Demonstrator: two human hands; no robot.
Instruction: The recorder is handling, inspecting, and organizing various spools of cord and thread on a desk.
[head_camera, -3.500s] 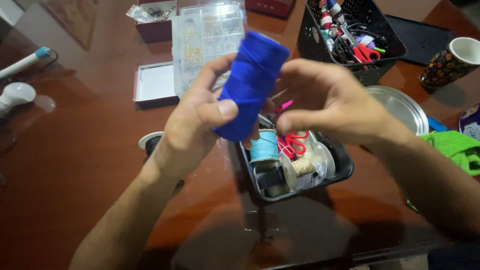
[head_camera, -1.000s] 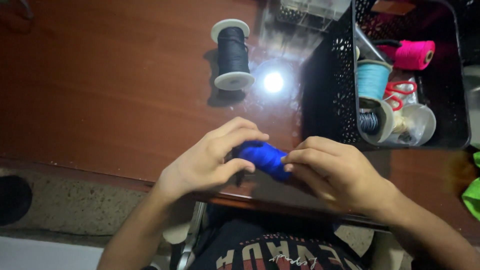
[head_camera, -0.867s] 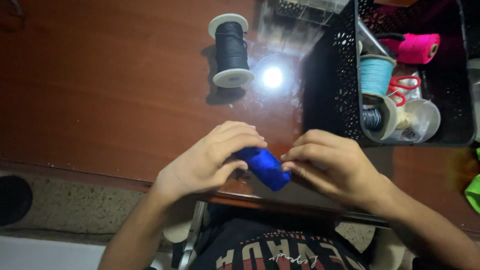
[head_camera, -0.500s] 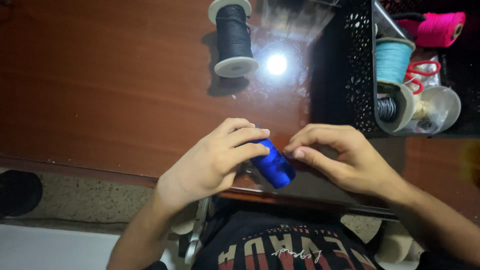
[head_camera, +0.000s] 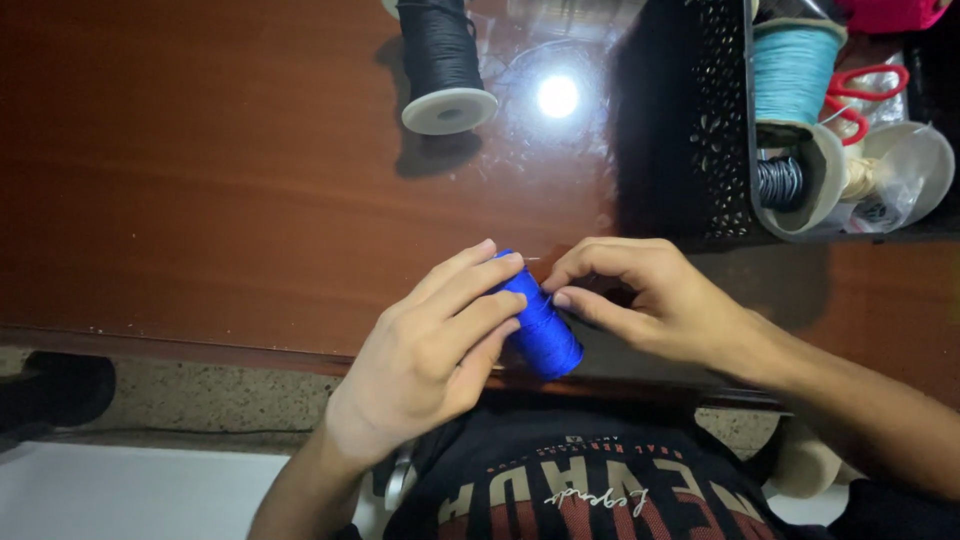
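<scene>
The left hand (head_camera: 430, 350) still grips the blue spool (head_camera: 540, 325). The right hand (head_camera: 650, 300), at 3 o'clock, now pinches its thread end, fingertips pressed together.

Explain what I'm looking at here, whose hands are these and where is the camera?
There is no machine here. The camera sits on a person's head and looks down, so both hands are that person's own, above a dark printed shirt. The left hand has its grip around a blue spool of thread, near the edge of a brown table. The right hand pinches at the spool's upper end, maybe at the thread's end, though that is too small to tell. Farther back a black spool stands on the table. To the right a black basket holds a light blue spool, red scissors and other spools.
</scene>
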